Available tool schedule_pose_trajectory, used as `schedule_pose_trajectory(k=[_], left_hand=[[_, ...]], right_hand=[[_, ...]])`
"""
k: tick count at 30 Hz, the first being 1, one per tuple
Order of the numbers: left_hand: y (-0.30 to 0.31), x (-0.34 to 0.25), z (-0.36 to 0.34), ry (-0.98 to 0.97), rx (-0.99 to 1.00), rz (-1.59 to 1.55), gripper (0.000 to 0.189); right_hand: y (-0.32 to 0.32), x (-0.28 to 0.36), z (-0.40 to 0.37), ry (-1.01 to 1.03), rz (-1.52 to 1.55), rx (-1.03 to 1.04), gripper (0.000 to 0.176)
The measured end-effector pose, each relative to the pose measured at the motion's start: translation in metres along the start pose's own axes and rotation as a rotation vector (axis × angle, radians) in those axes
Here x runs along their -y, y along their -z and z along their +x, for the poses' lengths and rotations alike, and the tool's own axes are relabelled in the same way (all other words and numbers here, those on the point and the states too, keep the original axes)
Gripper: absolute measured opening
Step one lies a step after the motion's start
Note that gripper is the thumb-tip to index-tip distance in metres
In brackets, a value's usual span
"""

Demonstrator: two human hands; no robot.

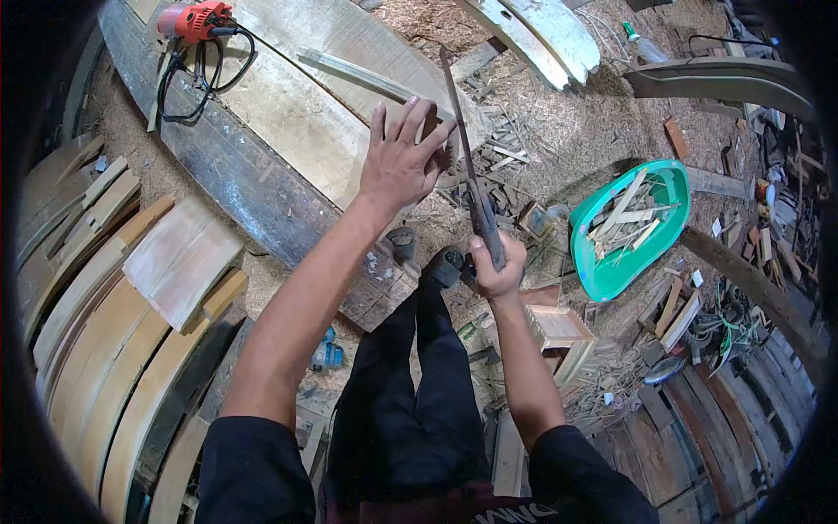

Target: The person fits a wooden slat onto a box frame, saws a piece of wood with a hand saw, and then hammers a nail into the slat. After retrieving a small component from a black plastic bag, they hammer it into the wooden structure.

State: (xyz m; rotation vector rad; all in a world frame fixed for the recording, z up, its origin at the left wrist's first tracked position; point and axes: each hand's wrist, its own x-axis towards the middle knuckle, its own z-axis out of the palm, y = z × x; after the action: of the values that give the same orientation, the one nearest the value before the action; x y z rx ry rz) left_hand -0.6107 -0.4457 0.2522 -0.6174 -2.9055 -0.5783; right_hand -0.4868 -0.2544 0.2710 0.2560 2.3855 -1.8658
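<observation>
My right hand (499, 266) is closed round the dark handle of a handsaw (465, 144), whose narrow blade points away from me. My left hand (403, 157) lies over the near end of a thin wooden strip (362, 74), fingers spread, close to the left side of the blade. Under the strip are pale wide boards (297, 131) on a worn workbench (236, 179). Whether the blade touches the strip is hard to make out, as my fingers partly cover that end.
An orange power tool (194, 21) with a black cord sits on the bench's far left. A green tub (583, 253) of wood scraps stands at right on the shaving-covered floor. Curved boards (113, 384) are stacked at left. A wooden box (559, 323) is near my feet.
</observation>
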Motion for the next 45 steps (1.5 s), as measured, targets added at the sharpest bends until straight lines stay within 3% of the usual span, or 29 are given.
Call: schedule_pose_trajectory(k=[34,40,43,45], left_hand=[[-0.001,0.002,0.0,0.007,-0.017,0.006,0.064],[0.003,0.001,0.002,0.009,-0.031,-0.031,0.054],[0.007,0.011,0.032,0.153,0.115,-0.1,0.044],[-0.004,0.017,0.061,0.329,-0.143,-0.002,0.042]], right_hand=[[0.005,0.008,-0.014,0.04,-0.094,-0.006,0.024],[0.008,0.003,-0.017,0.028,-0.091,-0.024,0.024],[0.012,0.006,-0.017,0.007,-0.078,-0.018,0.024],[0.009,0.009,-0.017,0.013,-0.069,-0.01,0.023]])
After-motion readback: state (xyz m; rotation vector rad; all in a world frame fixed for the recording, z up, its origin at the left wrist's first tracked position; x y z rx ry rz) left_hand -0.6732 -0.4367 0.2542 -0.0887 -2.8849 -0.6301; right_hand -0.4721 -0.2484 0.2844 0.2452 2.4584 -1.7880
